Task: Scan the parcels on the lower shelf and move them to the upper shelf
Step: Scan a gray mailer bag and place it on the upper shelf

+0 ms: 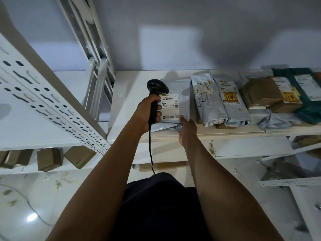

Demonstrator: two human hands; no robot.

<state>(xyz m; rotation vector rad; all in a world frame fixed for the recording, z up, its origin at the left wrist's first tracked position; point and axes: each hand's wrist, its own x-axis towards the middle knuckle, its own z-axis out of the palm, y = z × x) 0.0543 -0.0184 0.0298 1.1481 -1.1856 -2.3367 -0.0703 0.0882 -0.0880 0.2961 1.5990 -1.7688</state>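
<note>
Forearms reach in from 6 o'clock. Left hand (149, 110) has its fingers wrapped round the scanner (157, 86). The scanner sits just beside the label of a grey parcel (180, 101), which lies on the shelf (128, 105) at 12 o'clock. Right hand (187, 131) pinches the parcel's near corner. Mailers (206, 101) lined up at 2 o'clock; I read those as already moved. Boxes (49, 159) on the lower shelf (99, 162) at 8 o'clock look still to do. I'd call it roughly midway.

Both forearms stretched forward, left grip (149, 111) curled round scanner (157, 87), right grip (187, 130) holding parcel (173, 106) edge
</note>
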